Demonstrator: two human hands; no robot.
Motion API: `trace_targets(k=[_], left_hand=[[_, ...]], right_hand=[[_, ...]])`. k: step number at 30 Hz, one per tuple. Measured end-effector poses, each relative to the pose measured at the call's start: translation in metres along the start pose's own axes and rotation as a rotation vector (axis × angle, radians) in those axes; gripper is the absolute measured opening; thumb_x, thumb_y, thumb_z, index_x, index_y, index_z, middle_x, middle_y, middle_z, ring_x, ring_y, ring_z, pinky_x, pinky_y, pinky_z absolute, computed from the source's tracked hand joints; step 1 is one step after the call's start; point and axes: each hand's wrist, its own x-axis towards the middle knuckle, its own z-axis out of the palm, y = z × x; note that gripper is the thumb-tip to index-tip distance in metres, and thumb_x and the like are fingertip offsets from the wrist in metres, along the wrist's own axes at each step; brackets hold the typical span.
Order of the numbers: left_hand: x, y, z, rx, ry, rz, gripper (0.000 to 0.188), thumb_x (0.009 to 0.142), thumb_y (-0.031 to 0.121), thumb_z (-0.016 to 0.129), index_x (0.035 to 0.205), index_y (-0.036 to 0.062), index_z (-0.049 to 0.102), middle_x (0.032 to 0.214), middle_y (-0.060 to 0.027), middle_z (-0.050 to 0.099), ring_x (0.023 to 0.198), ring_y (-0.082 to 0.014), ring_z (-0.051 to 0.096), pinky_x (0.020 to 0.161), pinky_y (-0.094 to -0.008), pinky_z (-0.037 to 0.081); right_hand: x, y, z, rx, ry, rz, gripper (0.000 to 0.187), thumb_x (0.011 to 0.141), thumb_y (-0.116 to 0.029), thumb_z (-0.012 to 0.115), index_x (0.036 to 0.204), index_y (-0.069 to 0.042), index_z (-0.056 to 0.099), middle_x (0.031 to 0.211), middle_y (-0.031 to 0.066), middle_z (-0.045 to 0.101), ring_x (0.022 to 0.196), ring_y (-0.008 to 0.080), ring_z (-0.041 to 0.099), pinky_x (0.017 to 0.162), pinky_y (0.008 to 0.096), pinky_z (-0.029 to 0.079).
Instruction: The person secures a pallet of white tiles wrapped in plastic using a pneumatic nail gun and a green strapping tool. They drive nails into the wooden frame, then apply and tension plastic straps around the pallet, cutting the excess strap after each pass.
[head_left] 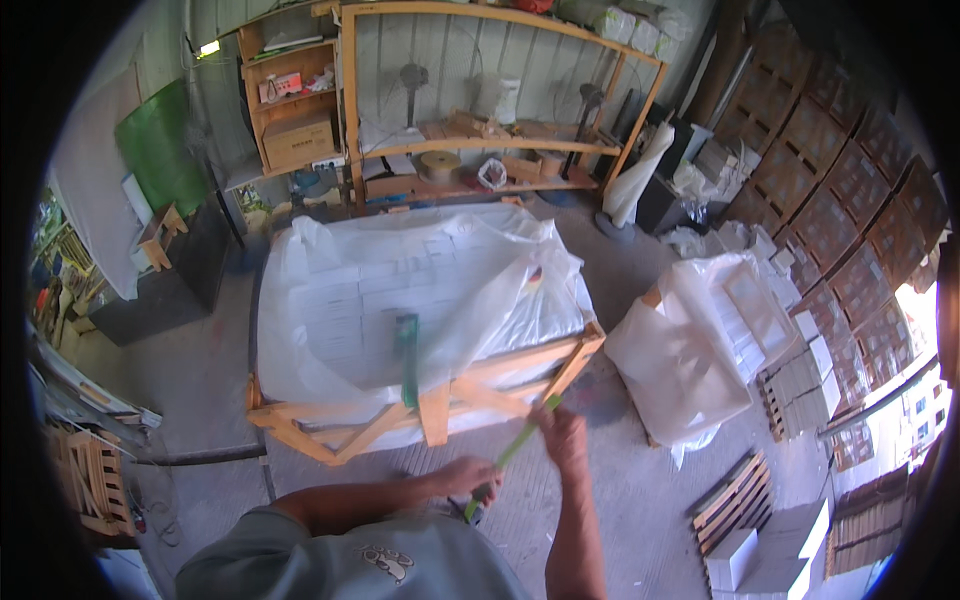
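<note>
A bright green strap (517,446), flat and narrow, runs slantwise between my two hands in front of my body. My left hand (470,478) is closed around its lower part, close to my shirt. Higher up and to the right, my right hand (565,435) grips the strap near its upper end. Just beyond stands a wooden crate (434,412) with slatted sides. White stacked packs (385,285) fill it under clear plastic sheeting (500,300). A darker green strip (408,360) hangs over the crate's near side, slightly blurred.
A second plastic-wrapped load (685,350) stands to the right. Stacked cartons (830,160) line the right wall. Wooden shelving (480,150) is at the back. A pallet (733,500) and white boxes (780,545) sit at the lower right, another pallet (95,480) at left.
</note>
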Motion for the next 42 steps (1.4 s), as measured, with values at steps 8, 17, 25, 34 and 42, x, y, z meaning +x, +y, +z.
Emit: trace_targets(k=[8,17,25,34,42], left_hand=[[0.001,0.037,-0.025,-0.308,0.394,0.397,0.029,0.099,0.027,0.048,0.094,-0.0001,0.058,0.086,-0.0117,0.063,0.080,-0.0230,0.065,0.073,-0.0387,0.057],[0.005,0.063,-0.030,-0.353,0.520,0.398,0.033,0.096,0.031,0.052,0.108,0.0002,0.056,0.096,-0.0132,0.064,0.087,-0.0246,0.065,0.076,-0.0369,0.054],[-0.011,0.112,-0.052,0.002,0.285,0.522,0.038,0.098,0.024,0.048,0.123,-0.0046,0.052,0.107,-0.0162,0.064,0.097,-0.0224,0.063,0.081,-0.0348,0.053],[-0.016,0.123,-0.092,0.392,0.235,0.400,0.030,0.100,0.022,0.047,0.119,0.0015,0.057,0.097,-0.0117,0.067,0.086,-0.0205,0.068,0.072,-0.0340,0.057],[-0.003,0.116,-0.134,1.439,0.384,0.138,0.033,0.099,0.027,0.049,0.123,0.0064,0.056,0.092,-0.0108,0.068,0.074,-0.0179,0.068,0.067,-0.0314,0.055]], right_hand=[[-0.069,0.059,0.081,0.660,-0.285,0.346,0.042,0.093,-0.031,0.060,0.119,0.003,0.060,0.098,0.0080,0.067,0.089,0.0185,0.061,0.080,0.0323,0.048],[-0.108,0.064,0.096,-0.035,0.018,0.272,0.033,0.092,-0.032,0.059,0.099,-0.001,0.064,0.083,0.0224,0.063,0.075,0.0362,0.063,0.067,0.0426,0.047],[-0.112,0.076,0.045,0.257,-0.268,0.349,0.053,0.100,-0.043,0.038,0.098,0.000,0.068,0.056,0.0005,0.045,0.051,0.0100,0.039,0.051,0.0273,0.034],[-0.115,0.077,0.022,0.669,-0.715,0.402,0.061,0.096,-0.052,0.040,0.089,0.002,0.069,0.052,0.0002,0.040,0.045,0.0096,0.033,0.047,0.0261,0.027],[-0.119,0.043,0.036,0.465,-0.679,0.228,0.054,0.098,-0.045,0.044,0.080,0.002,0.065,0.051,-0.0002,0.040,0.046,0.0084,0.033,0.045,0.0267,0.027]])
